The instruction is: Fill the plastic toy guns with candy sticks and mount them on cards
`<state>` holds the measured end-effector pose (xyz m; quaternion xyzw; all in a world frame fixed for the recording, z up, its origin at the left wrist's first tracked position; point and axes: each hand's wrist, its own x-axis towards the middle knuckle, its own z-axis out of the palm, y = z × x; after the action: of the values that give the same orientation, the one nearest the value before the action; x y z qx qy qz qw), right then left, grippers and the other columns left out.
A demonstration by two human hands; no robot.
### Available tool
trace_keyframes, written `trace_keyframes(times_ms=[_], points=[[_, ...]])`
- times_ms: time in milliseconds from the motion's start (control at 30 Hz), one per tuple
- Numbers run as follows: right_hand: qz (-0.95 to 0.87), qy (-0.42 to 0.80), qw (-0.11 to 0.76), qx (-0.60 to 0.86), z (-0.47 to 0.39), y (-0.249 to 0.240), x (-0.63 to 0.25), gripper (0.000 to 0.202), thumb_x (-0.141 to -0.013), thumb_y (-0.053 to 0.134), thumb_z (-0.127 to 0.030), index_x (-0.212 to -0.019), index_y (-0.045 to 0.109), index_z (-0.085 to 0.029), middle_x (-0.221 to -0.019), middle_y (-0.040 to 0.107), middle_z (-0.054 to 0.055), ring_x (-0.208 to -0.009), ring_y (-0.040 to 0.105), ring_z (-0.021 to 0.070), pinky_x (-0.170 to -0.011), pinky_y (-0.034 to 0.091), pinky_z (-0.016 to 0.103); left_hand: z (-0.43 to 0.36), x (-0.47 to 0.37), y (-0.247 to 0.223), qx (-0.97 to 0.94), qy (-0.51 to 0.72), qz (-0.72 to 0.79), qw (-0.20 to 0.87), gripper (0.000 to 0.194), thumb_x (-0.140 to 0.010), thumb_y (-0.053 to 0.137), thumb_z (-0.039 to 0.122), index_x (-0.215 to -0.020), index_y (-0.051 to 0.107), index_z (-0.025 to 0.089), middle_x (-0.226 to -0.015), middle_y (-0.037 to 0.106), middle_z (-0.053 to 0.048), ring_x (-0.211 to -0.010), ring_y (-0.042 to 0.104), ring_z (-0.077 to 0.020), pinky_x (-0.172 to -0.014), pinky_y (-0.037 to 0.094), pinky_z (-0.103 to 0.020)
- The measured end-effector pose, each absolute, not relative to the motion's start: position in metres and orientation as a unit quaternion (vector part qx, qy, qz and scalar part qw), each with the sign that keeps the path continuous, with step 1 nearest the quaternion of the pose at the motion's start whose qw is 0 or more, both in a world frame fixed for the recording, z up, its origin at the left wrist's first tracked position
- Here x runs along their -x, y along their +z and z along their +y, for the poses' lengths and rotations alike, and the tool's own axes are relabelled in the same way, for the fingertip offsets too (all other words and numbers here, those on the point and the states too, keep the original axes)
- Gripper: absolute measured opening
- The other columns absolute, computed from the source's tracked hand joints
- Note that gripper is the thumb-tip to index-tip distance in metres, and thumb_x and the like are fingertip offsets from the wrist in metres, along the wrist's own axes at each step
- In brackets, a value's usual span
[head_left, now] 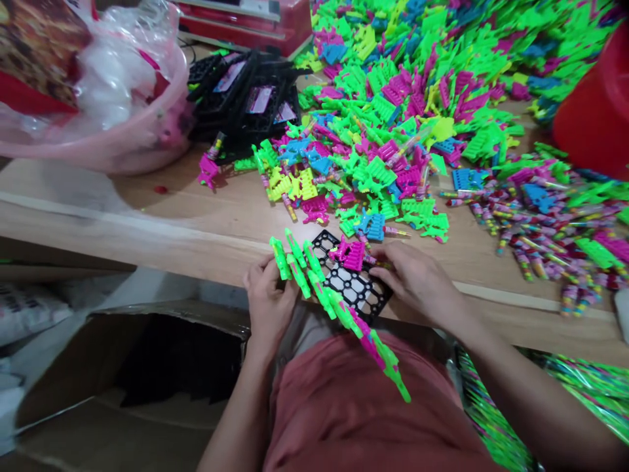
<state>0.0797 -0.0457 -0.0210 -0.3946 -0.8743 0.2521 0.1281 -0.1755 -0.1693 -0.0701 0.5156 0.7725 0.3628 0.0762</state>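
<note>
1. Nearest you, your lap in reddish cloth (344, 406) fills the lower middle, with both forearms reaching up from it to the edge of the pale wooden surface (162, 223).
2. Your left hand (268, 295) has its fingers closed on the near-left end of a black plastic honeycomb grid tray (356, 288), which lies tilted over the surface edge and partly above your lap.
3. Along that tray's left side runs a row of neon green plastic toy pieces (314, 282), clipped in a line, with a pink one among them; the row ends low over your lap.
4. Your right hand (417, 278) rests at the tray's far-right corner, fingers curled on a bright pink comb-shaped plastic toy piece (350, 254) that sits on the tray's top edge.
5. Just beyond the tray spreads a loose heap of green, pink, blue and yellow plastic toy pieces (393, 131).
6. A stack of black grid trays (246, 98) lies at the far left, beside a pink plastic basin (137, 144).
7. An open brown cardboard box (137, 367) stands below the surface, to your left.
</note>
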Motion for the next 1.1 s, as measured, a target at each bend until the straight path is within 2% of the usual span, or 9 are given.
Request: trace_keyframes(times_ms=[167, 267, 333, 400, 533, 733, 833, 967, 1100], points=[[-0.843, 0.315, 0.2, 0.386, -0.042, -0.016, -0.079, 0.021, -0.097, 0.058, -0.021, -0.116, 0.067, -0.02, -0.097, 0.068, 0.008, -0.089, 0.064, 0.0242, -0.077, 0.049, 0.035, -0.168, 0.175, -0.068, -0.511, 0.362, 0.776, 0.08, 0.01, -0.082, 0.07, 0.021, -0.092, 0.074, 0.021, -0.103, 0.069, -0.009, -0.105, 0.06, -0.0288, -0.101, 0.042, -0.048], [-0.812, 0.365, 0.237, 0.389, -0.043, -0.011, -0.069, 0.006, -0.094, 0.066, -0.025, -0.097, 0.068, -0.021, -0.088, 0.064, 0.005, -0.085, 0.061, 0.0221, -0.073, 0.047, 0.032, -0.168, 0.174, -0.067, -0.513, 0.362, 0.775, 0.073, 0.013, -0.083, 0.068, 0.019, -0.094, 0.074, 0.021, -0.102, 0.069, -0.01, -0.104, 0.06, -0.029, -0.101, 0.042, -0.049], [-0.789, 0.42, 0.241, 0.378, -0.046, -0.011, -0.058, 0.01, -0.092, 0.071, -0.028, -0.089, 0.065, -0.021, -0.084, 0.064, 0.002, -0.079, 0.06, 0.0202, -0.071, 0.047, 0.031, -0.168, 0.174, -0.067, -0.51, 0.361, 0.778, 0.069, 0.011, -0.084, 0.066, 0.02, -0.091, 0.073, 0.021, -0.103, 0.069, -0.01, -0.103, 0.06, -0.0286, -0.1, 0.043, -0.048], [-0.77, 0.477, 0.234, 0.353, -0.05, -0.016, -0.045, 0.009, -0.091, 0.071, -0.028, -0.092, 0.065, -0.021, -0.083, 0.066, 0.001, -0.078, 0.062, 0.0195, -0.071, 0.048, 0.03, -0.168, 0.175, -0.067, -0.507, 0.358, 0.781, 0.069, 0.008, -0.084, 0.065, 0.021, -0.088, 0.073, 0.021, -0.104, 0.068, -0.01, -0.103, 0.06, -0.0285, -0.098, 0.044, -0.048], [-0.766, 0.529, 0.213, 0.296, -0.056, -0.03, -0.026, 0.007, -0.096, 0.061, -0.021, -0.101, 0.066, -0.021, -0.089, 0.07, 0.002, -0.082, 0.067, 0.0194, -0.073, 0.05, 0.029, -0.168, 0.175, -0.066, -0.512, 0.355, 0.779, 0.073, 0.008, -0.085, 0.065, 0.021, -0.087, 0.073, 0.021, -0.103, 0.068, -0.01, -0.105, 0.061, -0.0291, -0.099, 0.044, -0.047], [-0.863, 0.393, 0.195, 0.25, -0.064, -0.036, -0.019, 0.021, -0.091, 0.052, -0.005, -0.101, 0.064, -0.02, -0.098, 0.07, 0.008, -0.093, 0.066, 0.0233, -0.084, 0.053, 0.035, -0.169, 0.174, -0.065, -0.515, 0.348, 0.78, 0.073, 0.011, -0.085, 0.068, 0.023, -0.094, 0.074, 0.022, -0.102, 0.067, -0.009, -0.105, 0.06, -0.028, -0.102, 0.043, -0.047], [-0.895, 0.353, 0.196, 0.19, -0.069, -0.037, -0.017, 0.021, -0.093, 0.052, -0.01, -0.11, 0.061, -0.02, -0.106, 0.069, 0.011, -0.102, 0.062, 0.0255, -0.093, 0.053, 0.04, -0.168, 0.174, -0.065, -0.514, 0.348, 0.781, 0.072, 0.012, -0.083, 0.069, 0.024, -0.094, 0.074, 0.023, -0.101, 0.066, -0.008, -0.105, 0.06, -0.0278, -0.104, 0.043, -0.047], [-0.899, 0.359, 0.196, 0.154, -0.058, -0.032, -0.021, 0.016, -0.1, 0.049, -0.012, -0.105, 0.061, -0.021, -0.099, 0.068, 0.009, -0.096, 0.062, 0.0226, -0.088, 0.053, 0.036, -0.167, 0.175, -0.066, -0.51, 0.36, 0.778, 0.067, 0.014, -0.084, 0.067, 0.025, -0.095, 0.075, 0.023, -0.098, 0.066, -0.007, -0.105, 0.061, -0.028, -0.102, 0.045, -0.046], [-0.898, 0.28, 0.203, 0.272, -0.035, -0.025, -0.037, 0.011, -0.101, 0.055, -0.019, -0.106, 0.064, -0.021, -0.105, 0.069, 0.011, -0.1, 0.063, 0.0248, -0.088, 0.049, 0.036, -0.17, 0.176, -0.067, -0.475, 0.39, 0.784, 0.08, 0.012, -0.085, 0.063, 0.024, -0.09, 0.073, 0.021, -0.099, 0.066, -0.008, -0.104, 0.062, -0.0259, -0.091, 0.05, -0.038]])
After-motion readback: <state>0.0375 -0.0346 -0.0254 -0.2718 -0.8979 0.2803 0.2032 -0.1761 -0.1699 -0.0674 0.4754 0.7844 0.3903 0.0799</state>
